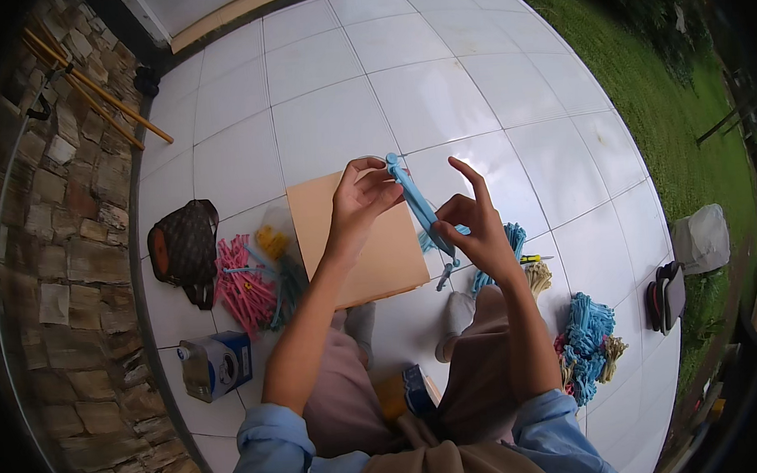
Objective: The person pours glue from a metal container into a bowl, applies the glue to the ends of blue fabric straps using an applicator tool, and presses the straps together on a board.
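A flat light-blue strap (415,198) with a rounded, knob-like top end is stretched at a slant between my hands, above a tan board (363,263) on the floor. My left hand (357,205) pinches it near the upper end. Lower down, my right hand (475,232) grips it between thumb and curled fingers, its index finger raised. A greyish end of the strap hangs below that hand. Behind my right hand lie more blue straps (515,238), partly hidden, with a beige bundle (538,277) and a yellow-handled tool (532,259) beside them.
Pink strips (241,288) are heaped left of the board, near a brown bag (187,252) and a blue-and-metal can (216,365). At right lie a blue bundle (589,341), a dark wallet-like case (665,297) and a white sack (701,239). A stone wall (80,315) borders the left.
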`<state>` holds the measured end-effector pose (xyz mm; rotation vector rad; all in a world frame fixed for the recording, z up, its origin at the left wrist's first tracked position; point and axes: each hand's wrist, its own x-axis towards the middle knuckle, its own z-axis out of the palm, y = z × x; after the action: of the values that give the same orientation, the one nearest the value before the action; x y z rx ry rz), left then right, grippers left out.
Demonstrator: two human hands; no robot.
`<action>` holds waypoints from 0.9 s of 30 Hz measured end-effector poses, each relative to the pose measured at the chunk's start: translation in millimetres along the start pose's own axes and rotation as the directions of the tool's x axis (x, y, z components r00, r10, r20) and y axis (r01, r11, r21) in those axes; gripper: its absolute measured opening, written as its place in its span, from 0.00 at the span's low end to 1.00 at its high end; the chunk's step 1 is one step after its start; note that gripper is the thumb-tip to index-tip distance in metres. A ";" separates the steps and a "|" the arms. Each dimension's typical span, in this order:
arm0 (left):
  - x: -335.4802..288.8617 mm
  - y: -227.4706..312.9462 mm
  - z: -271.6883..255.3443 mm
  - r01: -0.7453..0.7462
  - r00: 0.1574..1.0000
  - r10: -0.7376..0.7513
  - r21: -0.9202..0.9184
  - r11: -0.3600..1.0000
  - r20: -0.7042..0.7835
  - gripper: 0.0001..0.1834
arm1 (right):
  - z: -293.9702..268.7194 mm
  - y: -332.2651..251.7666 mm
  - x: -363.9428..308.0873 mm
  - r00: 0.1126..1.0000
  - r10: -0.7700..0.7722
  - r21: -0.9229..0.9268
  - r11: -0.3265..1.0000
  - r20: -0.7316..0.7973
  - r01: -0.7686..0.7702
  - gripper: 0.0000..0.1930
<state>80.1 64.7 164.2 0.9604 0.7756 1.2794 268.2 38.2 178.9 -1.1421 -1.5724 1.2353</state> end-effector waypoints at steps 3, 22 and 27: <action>-1.4 8.6 -0.9 -0.040 0.999 0.040 0.039 0.998 -0.003 0.22 | 7.7 3.2 0.3 1.000 -0.027 -0.015 1.000 -0.009 0.026 0.40; -0.2 10.7 -18.2 -0.171 0.965 0.176 0.041 0.984 -0.196 0.12 | 13.4 42.3 17.4 0.990 0.140 0.425 0.896 0.011 -0.131 0.36; -1.1 18.7 -29.5 -0.274 0.925 0.267 0.011 0.962 -0.269 0.09 | 13.4 37.1 20.0 0.990 0.135 0.534 0.840 -0.035 -0.095 0.36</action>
<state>45.6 68.5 168.7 0.9038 0.8514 1.6831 256.5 58.3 141.3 -0.9075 -1.0140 1.5669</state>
